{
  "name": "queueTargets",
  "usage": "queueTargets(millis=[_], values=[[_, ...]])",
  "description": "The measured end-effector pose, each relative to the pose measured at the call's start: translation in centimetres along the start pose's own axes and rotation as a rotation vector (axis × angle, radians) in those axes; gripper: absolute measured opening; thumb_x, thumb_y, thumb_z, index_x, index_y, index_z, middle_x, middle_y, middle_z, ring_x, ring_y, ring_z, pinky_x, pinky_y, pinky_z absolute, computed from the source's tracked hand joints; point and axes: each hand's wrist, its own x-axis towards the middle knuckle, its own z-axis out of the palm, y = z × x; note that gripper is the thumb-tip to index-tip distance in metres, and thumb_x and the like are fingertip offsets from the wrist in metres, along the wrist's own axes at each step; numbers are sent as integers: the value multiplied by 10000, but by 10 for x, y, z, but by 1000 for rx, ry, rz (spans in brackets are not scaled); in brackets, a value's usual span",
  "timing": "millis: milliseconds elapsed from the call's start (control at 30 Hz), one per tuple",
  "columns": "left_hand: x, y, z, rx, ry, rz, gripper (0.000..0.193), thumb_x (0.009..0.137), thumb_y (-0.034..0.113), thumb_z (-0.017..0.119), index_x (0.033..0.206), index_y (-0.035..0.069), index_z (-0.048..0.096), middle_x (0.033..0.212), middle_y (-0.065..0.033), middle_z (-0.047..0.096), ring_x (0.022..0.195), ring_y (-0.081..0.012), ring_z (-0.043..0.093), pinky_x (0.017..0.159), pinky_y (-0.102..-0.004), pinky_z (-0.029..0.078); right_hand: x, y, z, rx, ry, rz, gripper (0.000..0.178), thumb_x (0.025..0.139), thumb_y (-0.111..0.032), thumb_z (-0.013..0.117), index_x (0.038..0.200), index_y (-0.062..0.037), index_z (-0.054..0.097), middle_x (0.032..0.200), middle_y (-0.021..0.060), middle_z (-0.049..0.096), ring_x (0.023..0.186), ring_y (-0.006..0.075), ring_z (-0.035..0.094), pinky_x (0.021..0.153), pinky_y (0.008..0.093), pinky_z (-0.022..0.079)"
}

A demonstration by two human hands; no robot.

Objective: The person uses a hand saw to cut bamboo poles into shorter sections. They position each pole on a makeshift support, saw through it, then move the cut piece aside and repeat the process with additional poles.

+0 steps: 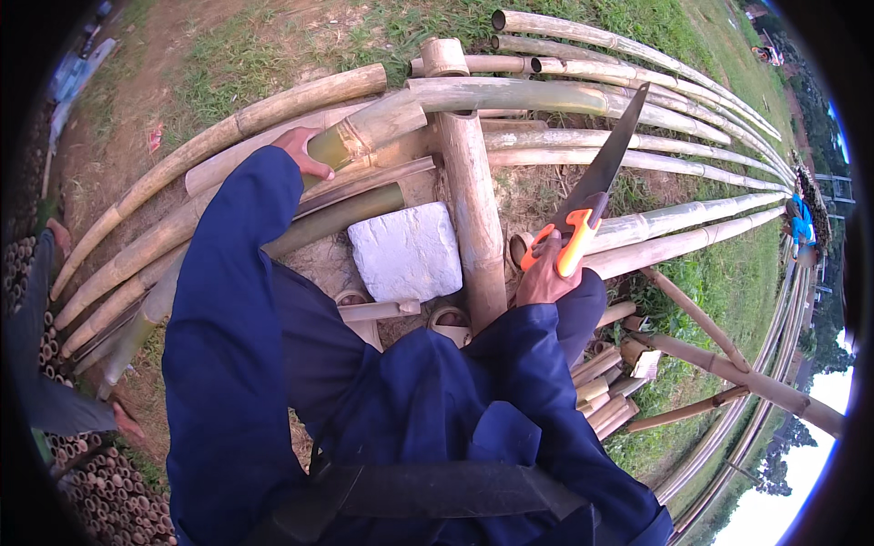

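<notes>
My right hand (548,271) is closed round the orange handle of a hand saw (607,164). Its dark blade points up and away to the right, apart from any bamboo I can make out. At the left, my left hand (305,155) grips the near end of a thick greenish bamboo piece (364,129). The far end of that piece meets a long bamboo pole (510,94); whether the two are joined is unclear. Beneath the meeting place, an upright-looking bamboo post (472,214) runs toward me.
A pale stone block (407,252) lies between my feet and the poles. Long bamboo poles (655,227) stretch right, others (218,136) left. Short offcuts (605,391) are heaped beside my right leg. Stacked bamboo (118,491) and another person's legs (73,400) are at left; a person in blue (801,221) is far right.
</notes>
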Motion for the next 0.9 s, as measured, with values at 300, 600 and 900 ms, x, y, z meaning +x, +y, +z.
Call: queueTargets(millis=[300,600,900], values=[[-4,24,43,359,-20,-7,746,542,365,930,1174,46,693,1084,-217,720,1034,-402,685,900,-451,520,37,62,4,-592,-26,-64,431,905,-148,704,1208,83,502,984,262,615,912,433,609,868,481,481],[-14,37,93,444,-98,-58,772,562,411,929,1160,-3,672,1052,-254,707,1036,-437,680,913,-476,528,46,92,14,-870,-312,-34,434,864,-171,736,1138,92,526,944,285,668,949,495,658,865,523,498],[-54,71,85,461,58,-80,692,602,316,912,1181,30,662,1100,-203,702,1083,-404,678,923,-503,537,-23,-30,120,-956,-1034,-1009,1085,713,-416,895,1603,-196,315,1627,47,365,1542,280,277,1242,605,156]])
